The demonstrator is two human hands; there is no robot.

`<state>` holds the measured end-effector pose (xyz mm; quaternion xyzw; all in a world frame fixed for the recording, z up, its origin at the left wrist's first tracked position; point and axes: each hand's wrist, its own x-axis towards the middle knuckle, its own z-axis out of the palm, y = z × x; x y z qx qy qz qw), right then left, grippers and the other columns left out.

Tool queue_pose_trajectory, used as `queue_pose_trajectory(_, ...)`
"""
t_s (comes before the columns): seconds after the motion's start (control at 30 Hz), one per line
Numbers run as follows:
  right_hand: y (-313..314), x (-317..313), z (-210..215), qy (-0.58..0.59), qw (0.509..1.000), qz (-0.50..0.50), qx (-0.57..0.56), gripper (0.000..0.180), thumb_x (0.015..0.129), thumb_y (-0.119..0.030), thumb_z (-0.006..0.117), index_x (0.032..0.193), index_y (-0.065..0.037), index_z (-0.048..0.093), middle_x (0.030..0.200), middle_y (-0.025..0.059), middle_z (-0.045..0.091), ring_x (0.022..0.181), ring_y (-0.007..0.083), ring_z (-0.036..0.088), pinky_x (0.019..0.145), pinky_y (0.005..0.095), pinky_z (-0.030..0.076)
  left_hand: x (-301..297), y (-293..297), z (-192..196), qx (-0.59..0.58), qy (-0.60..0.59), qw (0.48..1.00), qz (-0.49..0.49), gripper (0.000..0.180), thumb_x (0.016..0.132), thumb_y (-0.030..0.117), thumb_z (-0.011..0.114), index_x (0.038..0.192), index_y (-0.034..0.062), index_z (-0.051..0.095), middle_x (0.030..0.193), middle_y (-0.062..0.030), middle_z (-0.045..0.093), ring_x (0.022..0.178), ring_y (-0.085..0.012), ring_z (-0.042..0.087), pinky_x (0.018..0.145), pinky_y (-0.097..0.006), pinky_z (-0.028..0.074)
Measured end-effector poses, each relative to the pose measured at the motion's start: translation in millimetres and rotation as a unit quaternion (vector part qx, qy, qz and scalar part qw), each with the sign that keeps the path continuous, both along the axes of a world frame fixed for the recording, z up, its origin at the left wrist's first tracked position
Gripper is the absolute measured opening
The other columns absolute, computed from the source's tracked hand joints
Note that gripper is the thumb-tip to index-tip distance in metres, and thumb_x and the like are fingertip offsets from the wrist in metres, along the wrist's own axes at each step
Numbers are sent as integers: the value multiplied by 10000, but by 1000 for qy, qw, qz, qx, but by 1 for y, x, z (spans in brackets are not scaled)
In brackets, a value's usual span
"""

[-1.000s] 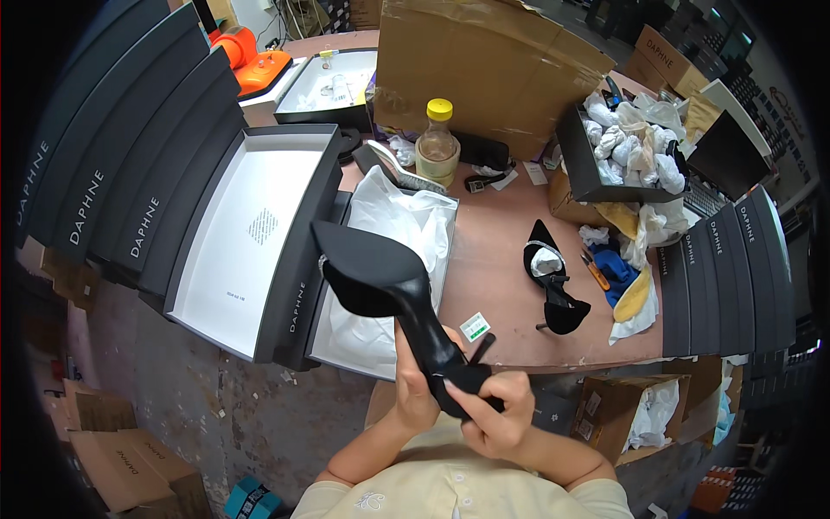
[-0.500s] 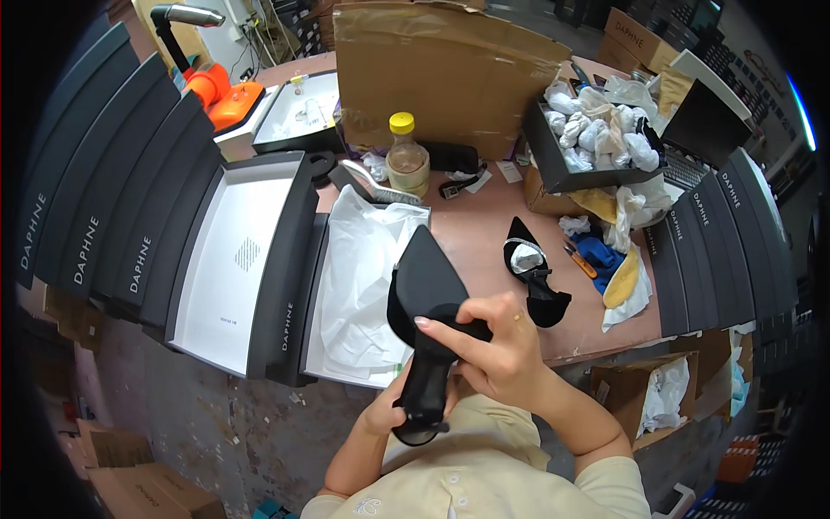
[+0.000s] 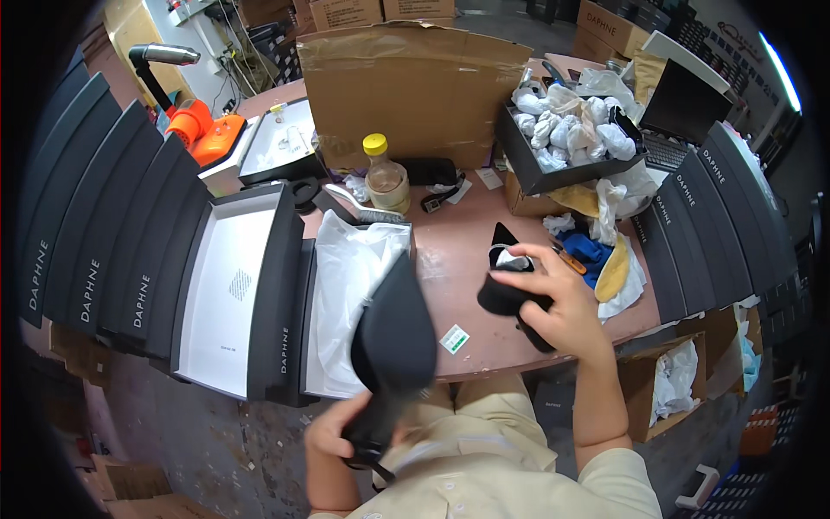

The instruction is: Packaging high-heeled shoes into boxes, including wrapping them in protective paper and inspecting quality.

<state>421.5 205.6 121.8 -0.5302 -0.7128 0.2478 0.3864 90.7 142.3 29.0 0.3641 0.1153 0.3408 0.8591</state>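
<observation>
The shoe point(image 3: 393, 333) above the left hand point(image 3: 333, 437) looks matt black; beside it lies crinkly white tissue paper point(image 3: 350, 285). The worn wooden tabletop point(image 3: 454, 251) shows beyond the right hand point(image 3: 562, 303).

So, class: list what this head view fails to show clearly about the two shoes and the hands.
- Black shoe in the left hand: motion-blurred, its heel end hidden by the hand.
- Second shoe: partly hidden under the right hand.
- Left hand's fingers: hidden behind the shoe.

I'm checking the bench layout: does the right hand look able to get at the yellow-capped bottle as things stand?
Probably yes, once freed: the right hand is closed on a black shoe, and only bare table lies between it and the bottle.
</observation>
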Motion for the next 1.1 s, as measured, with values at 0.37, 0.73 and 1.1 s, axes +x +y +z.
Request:
queue_pose_trajectory(0.37,-21,63,-47,-118,986,-28,-116,272,654,-133,607,896,-72,713,835,131,558,704,276,573,658,332,462,20,70,50,456,734,454,218,533,819,281,637,1218,-42,495,901,-207,613,847,-347,589,721,-413,456)
queue_pose_trajectory(0.73,-92,48,-122,692,711,-73,-103,299,903,-302,505,905,-14,585,817,100,604,661,203,601,559,311,515,211,33,-71,-255,-127,958,-37,792,847,540,510,1432,81,236,1459,-175,278,1348,-272,283,1099,-429,224)
queue_pose_trajectory(1.1,-67,83,-79,434,861,-155,-216,520,641,-129,577,1123,66,578,1049,127,630,901,207,631,796,305,514,190,57,-81,-176,-102,978,35,479,865,207,494,1315,75,394,816,-138,574,799,-254,588,749,-351,479)
